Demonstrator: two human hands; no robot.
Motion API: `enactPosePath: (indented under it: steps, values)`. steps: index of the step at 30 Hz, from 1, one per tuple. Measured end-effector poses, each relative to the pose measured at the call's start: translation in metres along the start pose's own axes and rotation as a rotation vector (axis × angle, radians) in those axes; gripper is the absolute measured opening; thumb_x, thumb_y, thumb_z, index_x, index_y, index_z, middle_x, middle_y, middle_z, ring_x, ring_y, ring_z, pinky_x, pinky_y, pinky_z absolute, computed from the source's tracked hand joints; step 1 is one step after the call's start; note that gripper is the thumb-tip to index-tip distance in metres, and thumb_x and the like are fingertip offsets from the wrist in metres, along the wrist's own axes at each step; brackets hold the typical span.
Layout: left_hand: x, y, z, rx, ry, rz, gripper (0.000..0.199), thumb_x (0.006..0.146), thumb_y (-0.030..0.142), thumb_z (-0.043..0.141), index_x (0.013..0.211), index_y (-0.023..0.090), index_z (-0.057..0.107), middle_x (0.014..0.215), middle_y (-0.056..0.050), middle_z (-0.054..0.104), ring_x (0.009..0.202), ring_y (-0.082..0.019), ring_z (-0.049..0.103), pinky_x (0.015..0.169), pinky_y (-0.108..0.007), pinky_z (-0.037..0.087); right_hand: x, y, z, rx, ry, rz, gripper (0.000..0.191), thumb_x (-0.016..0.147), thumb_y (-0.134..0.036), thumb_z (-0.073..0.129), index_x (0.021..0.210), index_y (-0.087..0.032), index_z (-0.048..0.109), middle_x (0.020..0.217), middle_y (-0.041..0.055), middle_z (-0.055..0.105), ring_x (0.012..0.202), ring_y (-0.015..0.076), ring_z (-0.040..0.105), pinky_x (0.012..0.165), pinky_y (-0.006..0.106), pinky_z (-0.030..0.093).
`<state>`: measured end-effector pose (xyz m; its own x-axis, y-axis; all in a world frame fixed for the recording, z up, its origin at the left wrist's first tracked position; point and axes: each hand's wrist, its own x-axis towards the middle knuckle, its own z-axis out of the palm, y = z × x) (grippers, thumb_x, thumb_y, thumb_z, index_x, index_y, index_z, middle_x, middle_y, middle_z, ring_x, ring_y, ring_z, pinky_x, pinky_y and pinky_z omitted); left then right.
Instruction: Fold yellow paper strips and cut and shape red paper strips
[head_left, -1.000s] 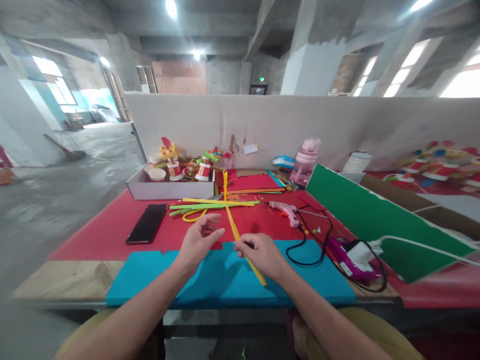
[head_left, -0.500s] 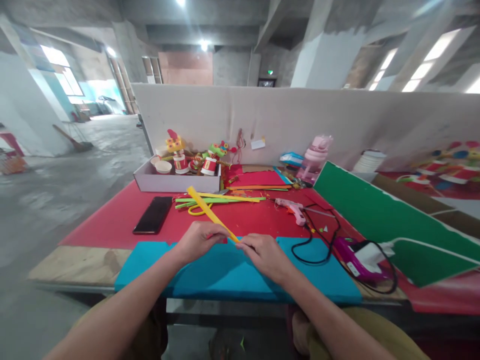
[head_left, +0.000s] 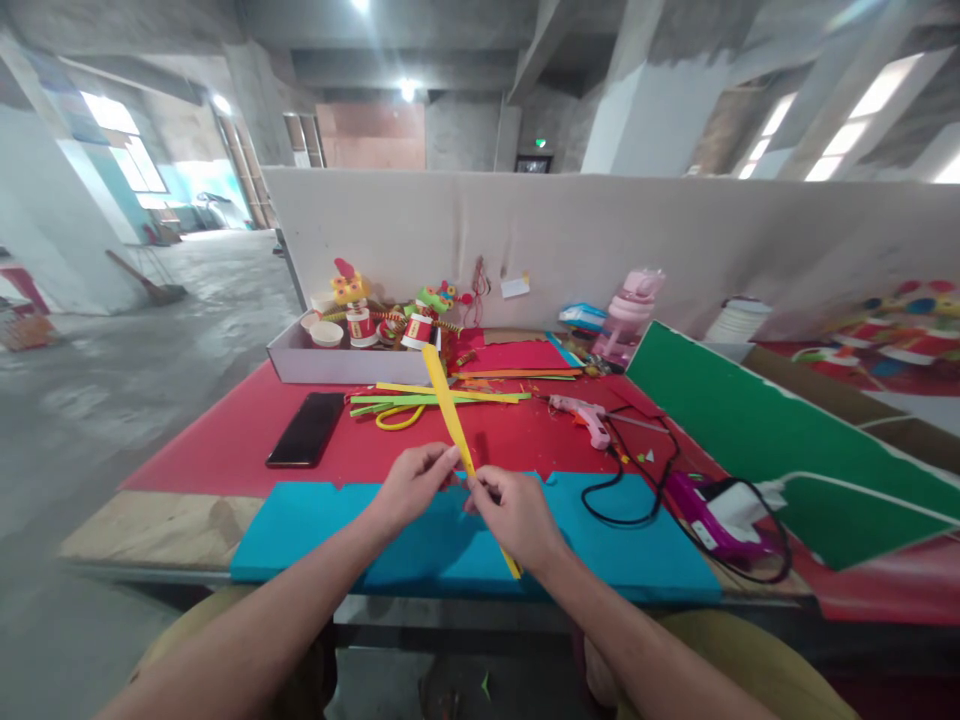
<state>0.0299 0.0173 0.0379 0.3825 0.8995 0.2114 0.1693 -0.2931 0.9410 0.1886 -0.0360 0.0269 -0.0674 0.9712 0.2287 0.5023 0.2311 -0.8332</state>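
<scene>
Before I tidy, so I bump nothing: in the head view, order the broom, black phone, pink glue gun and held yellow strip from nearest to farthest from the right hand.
1. Yellow strip: held in the right hand.
2. Pink glue gun: on the table, ahead and to the right.
3. Black phone: table's left side.
4. Broom: on the floor, far left.

Brought left hand [head_left: 416, 482], apart a second ago, onto yellow strip [head_left: 450, 410], swung strip's top from leftward slant toward far edge of table [head_left: 161, 528], bared lower end near blue sheet's [head_left: 450, 548] front edge
</scene>
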Motion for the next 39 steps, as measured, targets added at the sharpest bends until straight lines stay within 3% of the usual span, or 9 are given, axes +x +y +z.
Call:
enactPosePath:
  steps: [2,5,8,11,16,25,33,36,39]
  values:
    - [0.006,0.002,-0.017,0.17,0.028,0.081,0.036,0.087,0.047,0.049,0.079,0.016,0.066,0.074,-0.005,0.066,0.071,-0.018,0.06,0.065,-0.026,0.045,-0.001,-0.001,-0.001,-0.047,0.033,-0.043,0.028,0.091,-0.033,0.047,0.071,-0.019,0.062,0.067,0.0026,0.071,0.061,0.015,0.066,0.055,0.022,0.046]
    - [0.021,-0.004,-0.078,0.554,0.35,0.109,0.032,0.084,0.04,0.053,0.102,0.018,0.066,0.099,-0.01,0.069,0.089,-0.023,0.062,0.081,-0.031,0.045,0.0,0.002,-0.005,-0.033,0.02,-0.052,0.029,0.092,-0.035,0.046,0.075,-0.019,0.063,0.067,0.0021,0.07,0.059,0.0145,0.065,0.052,0.022,0.044]
    - [0.031,-0.027,-0.145,1.033,0.414,-0.203,0.053,0.077,0.043,0.056,0.12,0.013,0.057,0.117,-0.02,0.062,0.109,-0.036,0.055,0.09,-0.042,0.041,0.0,0.007,-0.005,-0.002,-0.039,-0.049,0.029,0.091,-0.036,0.046,0.074,-0.019,0.063,0.065,0.0016,0.069,0.06,0.0147,0.065,0.053,0.022,0.045]
    - [0.034,-0.052,-0.179,1.197,0.301,-0.529,0.07,0.074,0.059,0.053,0.127,0.014,0.049,0.122,-0.023,0.058,0.114,-0.042,0.05,0.088,-0.047,0.041,0.0,0.009,-0.002,0.015,-0.077,-0.041,0.026,0.09,-0.035,0.047,0.078,-0.019,0.064,0.067,0.0014,0.07,0.061,0.0149,0.065,0.053,0.022,0.045]
    - [0.037,-0.066,-0.177,1.241,0.242,-0.643,0.072,0.069,0.06,0.054,0.126,0.016,0.048,0.12,-0.023,0.059,0.113,-0.044,0.048,0.082,-0.048,0.042,-0.001,0.01,0.0,0.022,-0.091,-0.031,0.028,0.09,-0.037,0.047,0.079,-0.019,0.064,0.067,0.0017,0.07,0.061,0.0151,0.065,0.054,0.022,0.045]
    - [0.045,-0.059,-0.166,1.212,0.363,-0.627,0.065,0.071,0.056,0.052,0.121,0.015,0.052,0.12,-0.026,0.057,0.116,-0.043,0.045,0.084,-0.052,0.039,0.0,0.01,-0.001,0.02,-0.113,-0.029,0.027,0.09,-0.036,0.047,0.078,-0.019,0.063,0.068,0.0017,0.07,0.061,0.016,0.064,0.055,0.023,0.045]
    - [0.032,-0.052,-0.172,1.214,0.347,-0.69,0.06,0.071,0.049,0.055,0.121,0.015,0.051,0.116,-0.024,0.06,0.114,-0.044,0.046,0.082,-0.055,0.04,-0.002,0.014,-0.008,0.029,-0.109,0.022,0.032,0.09,-0.042,0.046,0.078,-0.019,0.064,0.068,0.0023,0.07,0.061,0.0166,0.065,0.057,0.024,0.047]
    - [0.025,-0.055,-0.182,1.237,0.306,-0.607,0.065,0.075,0.05,0.052,0.13,0.017,0.045,0.123,-0.023,0.058,0.117,-0.045,0.044,0.085,-0.06,0.039,-0.001,0.018,-0.008,0.047,-0.12,0.058,0.036,0.09,-0.046,0.045,0.077,-0.018,0.064,0.066,0.0028,0.069,0.061,0.017,0.065,0.059,0.024,0.049]
    - [0.011,-0.061,-0.203,1.224,0.32,-0.386,0.055,0.083,0.044,0.042,0.132,0.019,0.043,0.134,-0.017,0.052,0.127,-0.039,0.04,0.094,-0.059,0.037,0.0,0.021,-0.006,0.052,-0.117,0.075,0.038,0.09,-0.048,0.044,0.077,-0.018,0.064,0.065,0.0026,0.068,0.062,0.0168,0.065,0.06,0.024,0.049]
